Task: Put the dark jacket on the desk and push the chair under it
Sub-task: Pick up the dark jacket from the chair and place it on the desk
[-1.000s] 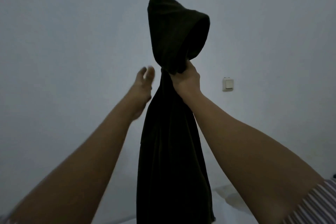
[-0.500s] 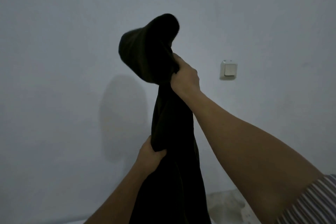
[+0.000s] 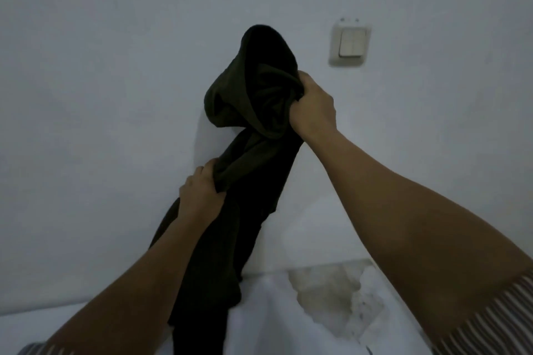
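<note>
A person holds a dark jacket (image 3: 253,112) up against a pale wall (image 3: 101,81) in a dim room, both bare forearms reaching out from the lower edge of the view. The right hand (image 3: 313,108) is clenched tight on the bunched hood and collar, fingers buried in the cloth. The left hand (image 3: 200,194) is closed around a fold lower down, at about the middle of the garment. Between the two grips the fabric twists into a loose rope; below the left hand it hangs straight down and runs out of view at the bottom edge, so its hem and sleeves cannot be made out. The low light swallows any seams, zip or label on the jacket, and no writing can be read anywhere.

A white rocker light switch (image 3: 350,43) sits on the wall just above and to the right of the right hand. A striped sleeve (image 3: 501,317) shows at the right upper arm, cut off by the corner. Beneath the arms lies a light surface (image 3: 268,317), its far edge meeting the wall; a blotchy, discoloured patch (image 3: 334,294) marks it to the right of the hanging cloth. Whether this surface is the desk cannot be told.
</note>
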